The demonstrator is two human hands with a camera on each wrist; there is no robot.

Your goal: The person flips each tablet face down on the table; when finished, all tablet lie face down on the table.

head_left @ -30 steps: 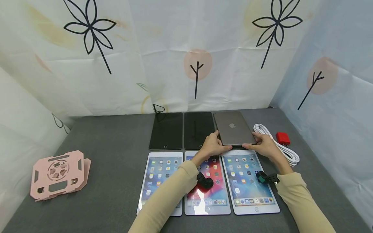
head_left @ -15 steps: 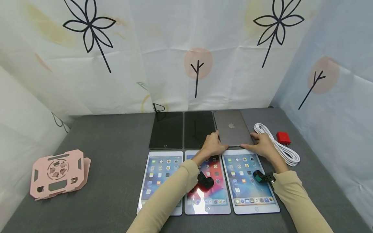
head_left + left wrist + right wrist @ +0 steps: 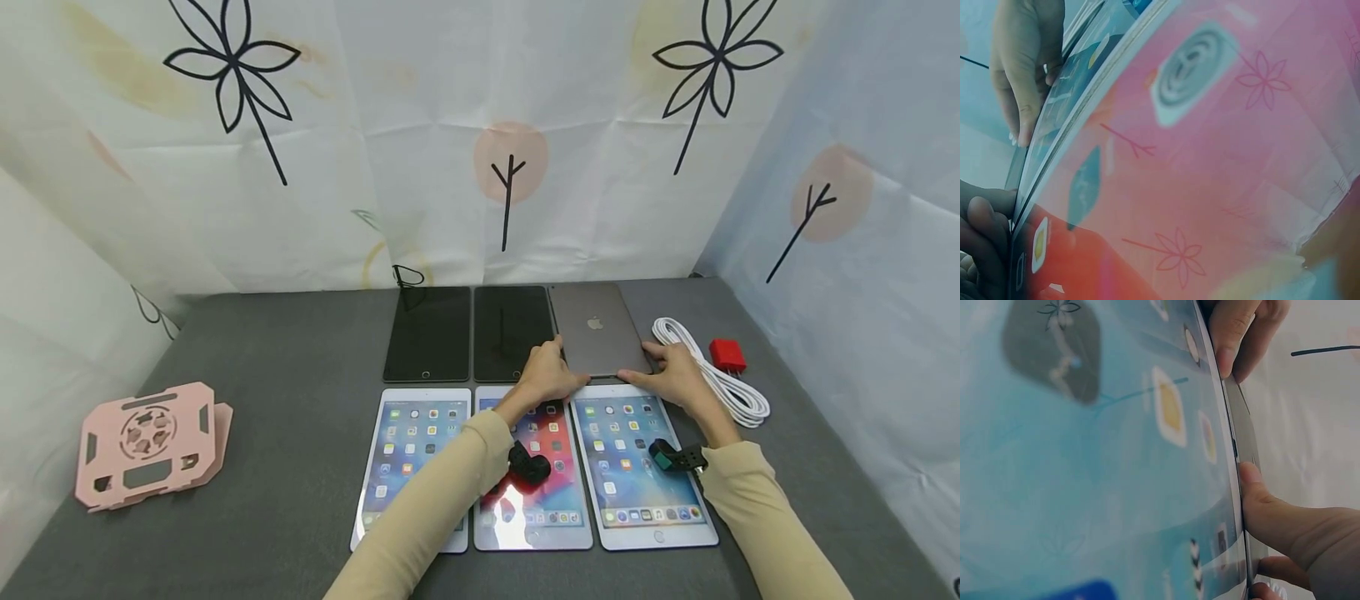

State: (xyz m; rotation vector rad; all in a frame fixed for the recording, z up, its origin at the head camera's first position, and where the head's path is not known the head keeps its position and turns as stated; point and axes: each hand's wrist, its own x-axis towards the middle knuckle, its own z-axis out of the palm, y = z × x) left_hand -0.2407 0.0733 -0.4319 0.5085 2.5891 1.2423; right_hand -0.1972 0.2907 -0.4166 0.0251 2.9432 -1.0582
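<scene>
A grey tablet (image 3: 600,325) lies back up, an apple logo on it, at the right end of the far row. My left hand (image 3: 546,372) holds its near left corner, thumb along the near edge and a finger up the left side. At the near right corner my right hand (image 3: 675,379) grips it likewise. Left of it lie two tablets with dark screens, one in the middle (image 3: 512,329) and one on the left (image 3: 427,337). The right wrist view shows the right hand (image 3: 1297,534) with its thumb against the tablet's edge. Fingers under the tablet are hidden.
Three white tablets with lit screens, left (image 3: 408,450), middle (image 3: 551,500) and right (image 3: 637,450), form the near row under my forearms. A coiled white cable (image 3: 738,396) and a red charger plug (image 3: 727,356) lie at right. Pink cut-out panels (image 3: 150,446) lie far left.
The grey tablet has shifted slightly left, closer beside the middle dark tablet. Both hands moved a little left with it; over the last half second they hardly move.
</scene>
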